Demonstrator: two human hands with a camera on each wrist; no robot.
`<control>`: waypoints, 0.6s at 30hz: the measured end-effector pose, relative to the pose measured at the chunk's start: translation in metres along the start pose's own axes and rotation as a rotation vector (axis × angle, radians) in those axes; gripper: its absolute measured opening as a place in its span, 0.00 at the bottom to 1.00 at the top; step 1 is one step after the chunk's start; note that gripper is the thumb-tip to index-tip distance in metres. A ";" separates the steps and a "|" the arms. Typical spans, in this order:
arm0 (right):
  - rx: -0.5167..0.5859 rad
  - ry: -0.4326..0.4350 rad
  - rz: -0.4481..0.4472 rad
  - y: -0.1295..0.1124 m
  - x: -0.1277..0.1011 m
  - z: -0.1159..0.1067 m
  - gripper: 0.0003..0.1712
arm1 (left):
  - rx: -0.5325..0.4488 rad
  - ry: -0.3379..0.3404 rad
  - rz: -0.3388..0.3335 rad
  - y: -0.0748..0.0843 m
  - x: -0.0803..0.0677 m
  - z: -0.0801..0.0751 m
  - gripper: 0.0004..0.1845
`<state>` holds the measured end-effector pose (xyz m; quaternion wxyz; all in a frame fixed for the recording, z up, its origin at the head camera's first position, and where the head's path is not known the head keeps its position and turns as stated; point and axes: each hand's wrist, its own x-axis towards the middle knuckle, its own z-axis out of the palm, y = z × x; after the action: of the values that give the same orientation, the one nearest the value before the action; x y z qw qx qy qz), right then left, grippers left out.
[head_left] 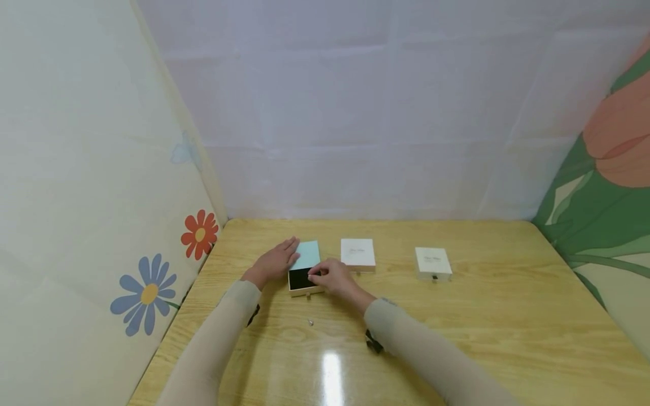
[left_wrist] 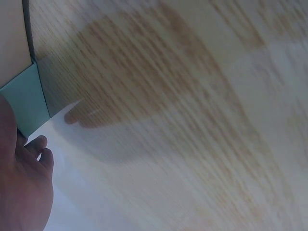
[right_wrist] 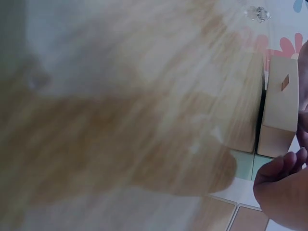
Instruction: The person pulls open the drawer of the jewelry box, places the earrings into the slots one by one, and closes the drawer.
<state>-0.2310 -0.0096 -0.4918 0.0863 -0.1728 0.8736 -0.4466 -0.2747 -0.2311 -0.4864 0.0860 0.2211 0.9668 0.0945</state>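
Head view: I see the left hand [head_left: 274, 263] lying flat, fingers straight and together, on the mint-green sleeve [head_left: 307, 255] of a small drawer box on the wooden table [head_left: 487, 332]. The box's cream drawer [head_left: 303, 283] is slid out toward me, showing a black lining. The right hand [head_left: 332, 276] rests at the drawer's right edge with fingertips curled in over the lining; I cannot tell whether they pinch anything. A tiny shiny item [head_left: 310, 322] lies on the table just in front of the drawer. Two closed white boxes sit to the right, one [head_left: 358, 254] near the right hand, the other [head_left: 433, 263] well apart.

Left wrist view: I see fingertips [left_wrist: 38, 147] at the lower left beside a corner of the mint-green sleeve [left_wrist: 26, 98]; the rest is blurred wood grain.

Right wrist view: I see the cream drawer's front [right_wrist: 281, 108] with its small pull tab, a fingertip [right_wrist: 284, 166] touching its lower corner, and the shiny item [right_wrist: 256, 13] at the top edge.
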 end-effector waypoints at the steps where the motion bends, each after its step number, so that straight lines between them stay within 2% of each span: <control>1: -0.004 0.004 0.002 0.000 0.000 0.001 0.07 | 0.002 0.001 0.001 0.000 0.000 0.001 0.33; 18: -0.052 0.029 -0.010 0.000 0.001 0.004 0.05 | 0.003 -0.003 -0.003 0.000 0.001 0.001 0.33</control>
<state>-0.2309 -0.0128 -0.4940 0.0668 -0.1729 0.8853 -0.4265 -0.2756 -0.2302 -0.4879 0.0871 0.2198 0.9672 0.0927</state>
